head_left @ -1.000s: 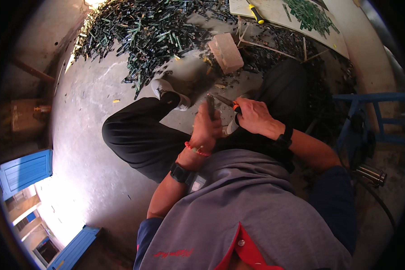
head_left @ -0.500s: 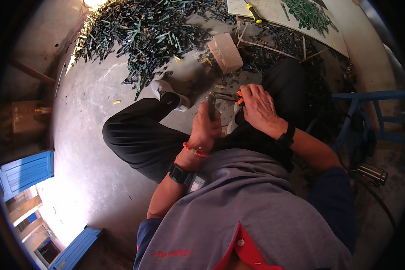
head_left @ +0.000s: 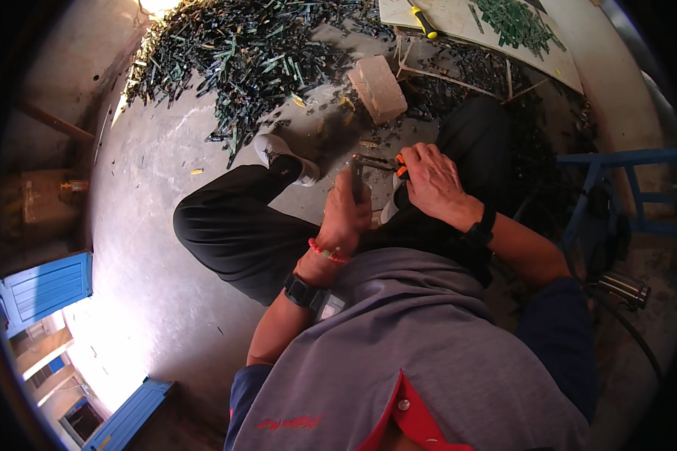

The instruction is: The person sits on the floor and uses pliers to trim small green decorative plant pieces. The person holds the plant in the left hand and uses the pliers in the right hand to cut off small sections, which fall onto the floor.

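My left hand (head_left: pixel 346 214) is closed round a narrow dark piece (head_left: pixel 356 177) that sticks up past the fingers. What kind of piece it is, I cannot make out. In my right hand (head_left: pixel 438 180) is a tool with orange grips (head_left: pixel 403 165), which looks like pliers. Its dark jaws (head_left: pixel 376 160) reach left to the top of the piece; whether they grip it is too small to tell. Both hands are above my lap, between my spread knees.
A big heap of dark green and black strips (head_left: pixel 267 68) covers the floor ahead. Near it lies a pale brick (head_left: pixel 380 90). A low white-topped table (head_left: pixel 459 22) holds a yellow-black screwdriver (head_left: pixel 426 24) and green strips (head_left: pixel 519 30). A blue stool frame (head_left: pixel 624 159) stands at right.
Both hands keep nearly the same place and hold. A dark blurred patch on the floor between heap and brick has faded, and small yellowish bits show there now.
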Demonstrator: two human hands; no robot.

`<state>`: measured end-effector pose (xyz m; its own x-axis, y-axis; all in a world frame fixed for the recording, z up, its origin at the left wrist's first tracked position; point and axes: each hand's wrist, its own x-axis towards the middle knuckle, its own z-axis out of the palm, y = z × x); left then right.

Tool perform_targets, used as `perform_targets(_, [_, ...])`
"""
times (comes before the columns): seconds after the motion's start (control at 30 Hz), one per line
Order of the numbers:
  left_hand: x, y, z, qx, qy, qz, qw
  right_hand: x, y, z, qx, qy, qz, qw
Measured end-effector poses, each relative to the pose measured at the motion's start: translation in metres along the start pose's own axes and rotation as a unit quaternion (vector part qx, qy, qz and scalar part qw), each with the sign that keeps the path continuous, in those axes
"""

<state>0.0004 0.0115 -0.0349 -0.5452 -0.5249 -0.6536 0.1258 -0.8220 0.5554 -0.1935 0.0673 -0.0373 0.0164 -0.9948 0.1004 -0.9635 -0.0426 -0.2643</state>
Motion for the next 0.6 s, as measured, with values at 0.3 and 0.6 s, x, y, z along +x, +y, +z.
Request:
perform_targets(0.3, [0.0003,0.0000,-0.0018,-0.003,0.006,-0.012,1.000,-0.0024,0.0001,-0.0019,0.049,-0.034,0.014,0.998])
perform_targets(0.6, [0.0004,-0.0010,0.0005,0.008,0.019,0.001,1.000,-0.0013,-0.0027,-0.0059,0.080,-0.091,0.045,0.992])
